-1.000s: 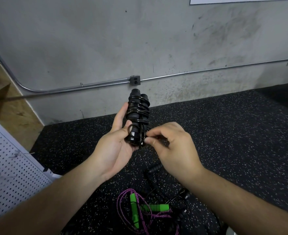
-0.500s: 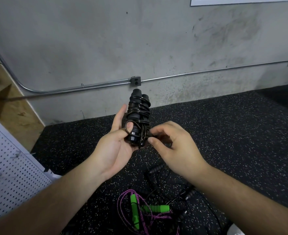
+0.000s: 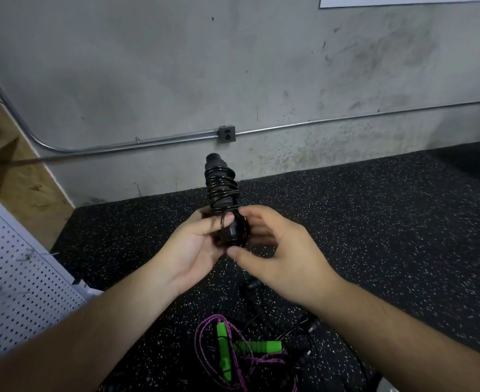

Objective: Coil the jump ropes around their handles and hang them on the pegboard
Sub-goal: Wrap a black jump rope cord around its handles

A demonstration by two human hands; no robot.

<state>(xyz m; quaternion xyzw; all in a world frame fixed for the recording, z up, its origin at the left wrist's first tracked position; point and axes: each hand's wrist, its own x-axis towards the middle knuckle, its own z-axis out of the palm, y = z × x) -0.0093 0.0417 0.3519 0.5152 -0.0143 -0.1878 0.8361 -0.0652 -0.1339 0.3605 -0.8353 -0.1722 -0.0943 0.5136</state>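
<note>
Releasing its pinch, right hand [image 3: 278, 250] now cups the coiled rope [image 3: 222, 188].

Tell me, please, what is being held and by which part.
The coiled black jump rope, lower end: left hand grips it, right hand curls round it.

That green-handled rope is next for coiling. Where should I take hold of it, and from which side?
Probably the green handle that points toward you, round its middle, from above and the left: it is stiff and lies flat on the floor, whereas the purple cord loops loosely around it and black ropes crowd its right.
</note>
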